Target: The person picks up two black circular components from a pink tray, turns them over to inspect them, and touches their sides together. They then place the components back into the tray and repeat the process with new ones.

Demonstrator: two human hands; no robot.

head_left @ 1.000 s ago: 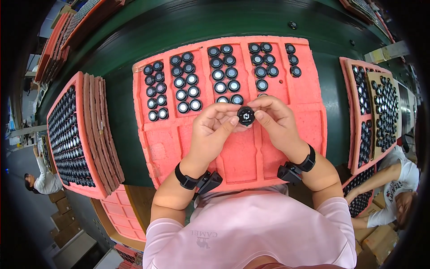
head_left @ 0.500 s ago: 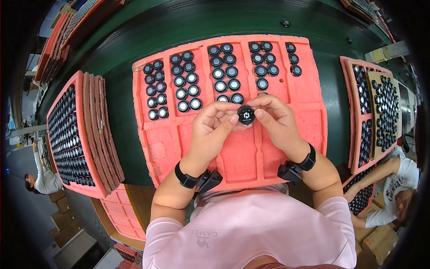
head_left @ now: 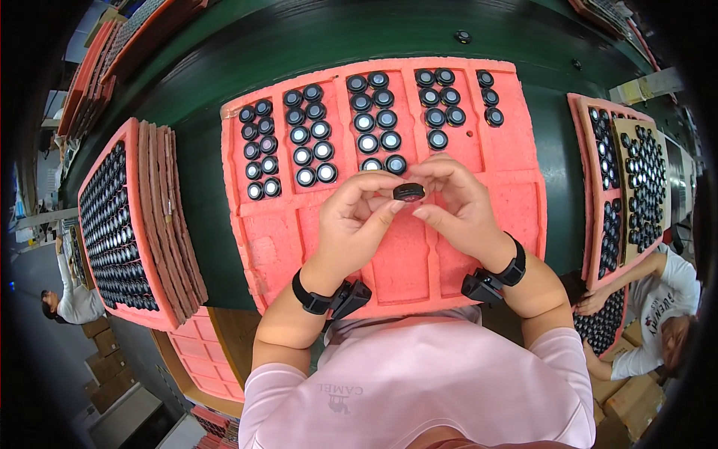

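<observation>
Over the middle of a pink foam tray, my left hand pinches a small round black puck-like part between thumb and fingers. The part is tilted, so its dark side edge and a narrow reddish underside show. My right hand is curled at its other side, fingertips against it and thumb a little below. What the fingers behind it do is partly hidden. Beyond my hands, similar black round parts with pale or grey centres stand in paired columns in the tray's far half; the right column is single.
Under the tray runs a dark green conveyor belt, with a loose black part at its far side. Stacked filled foam trays stand at left; more filled trays are at right. A co-worker's arm reaches in at lower right.
Between my fingers the part has turned from face-up to nearly edge-on. My right thumb has come off its face. Loose parts on the belt have shifted left, and the co-worker's hands have moved.
</observation>
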